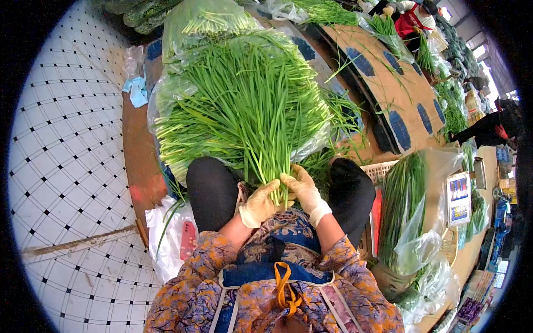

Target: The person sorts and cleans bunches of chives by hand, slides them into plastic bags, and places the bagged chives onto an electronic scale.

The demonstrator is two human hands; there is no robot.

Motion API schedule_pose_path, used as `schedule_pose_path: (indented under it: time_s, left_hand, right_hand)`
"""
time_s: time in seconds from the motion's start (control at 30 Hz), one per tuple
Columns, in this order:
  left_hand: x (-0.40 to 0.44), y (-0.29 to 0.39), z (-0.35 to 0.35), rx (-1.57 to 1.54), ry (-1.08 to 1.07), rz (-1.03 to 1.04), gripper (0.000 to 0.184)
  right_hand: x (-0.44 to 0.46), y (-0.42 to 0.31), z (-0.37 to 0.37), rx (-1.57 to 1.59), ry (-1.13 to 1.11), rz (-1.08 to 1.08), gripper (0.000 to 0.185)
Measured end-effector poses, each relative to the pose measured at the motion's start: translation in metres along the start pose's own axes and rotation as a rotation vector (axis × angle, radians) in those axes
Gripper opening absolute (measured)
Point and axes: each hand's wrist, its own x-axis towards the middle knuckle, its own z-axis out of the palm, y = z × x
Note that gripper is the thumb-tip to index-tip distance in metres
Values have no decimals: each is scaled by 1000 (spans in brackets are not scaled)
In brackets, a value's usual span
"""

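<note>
My left hand (259,205), in a cream glove, closes around the lower stalks of a bunch of garlic chives (265,133). Gloved the same way, my right hand (303,192) grips the bunch from the other side, thumb close to the left one. The leaves fan away from me over a large pile of garlic chives (186,130), partly wrapped in clear plastic (316,143). Pale stalk ends poke out below my fingers, which hide part of the stems.
A bagged bundle of chives (401,205) stands to my right by a white label card (458,198). White plastic bags (166,244) lie at left. Brown boards with blue patches (398,129) stretch beyond the pile. A person in a red apron (410,23) works farther back.
</note>
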Motion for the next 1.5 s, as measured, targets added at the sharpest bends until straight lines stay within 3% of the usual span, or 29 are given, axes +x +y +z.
schedule_pose_path:
  time_s: [0.07,0.13,0.2,0.27,0.3,0.33,0.4,0.47,0.57,0.63,0.67,0.93,1.0,1.13,1.2,1.27,1.33,1.4,1.5]
  left_hand:
    - [-2,-8,-2,-214,-117,-1,32]
    - [0,-8,-5,-250,-98,-47,32]
    - [1,-8,-8,-266,-86,-45,33]
    - [-4,-8,-7,-255,-103,-17,34]
    - [-5,-8,-5,-239,-127,8,35]
    - [-5,-9,-2,-241,-126,9,35]
    - [-3,-13,4,79,-24,91,38]
    - [3,-22,-10,83,-23,114,39]
    - [3,-18,-14,19,5,115,40]
    - [3,-15,-20,7,-75,104,37]
    - [4,-14,-20,2,-120,97,36]
    - [5,-15,-4,-45,-60,75,39]
    - [10,-21,-8,187,53,128,37]
    - [8,-18,-8,62,12,81,36]
    - [3,-15,3,61,-32,101,37]
    - [-1,-14,7,62,-77,121,37]
    - [-3,-12,7,-88,-182,111,41]
    - [-4,-10,9,-123,-155,92,46]
    - [9,-19,-8,-178,-42,125,47]
  right_hand:
    - [-4,0,-2,4,-24,-9,52]
    - [-3,-2,-3,57,-34,192,51]
    - [10,27,-13,-2,-13,83,53]
    - [8,17,-8,-1004,393,-724,56]
    - [4,9,-11,-1059,439,-771,60]
    - [-2,-10,-4,-1060,437,-770,60]
    - [-8,-31,8,-822,117,-211,59]
    - [4,-13,13,-918,109,-221,51]
    - [5,-3,11,-648,121,-222,46]
    - [0,-4,8,-176,68,18,48]
    - [0,-3,6,-96,86,37,49]
    - [0,5,-2,-177,91,-49,55]
    - [-3,1,0,-207,92,-48,54]
    - [-4,1,-6,-308,159,4,59]
    - [-2,14,-13,-621,255,-292,57]
    - [-12,-7,-6,-624,304,-269,52]
    - [-17,-19,-6,-985,168,-794,48]
    - [-22,-20,3,-1116,-18,-804,31]
    - [-15,-1,11,-1344,22,-683,22]
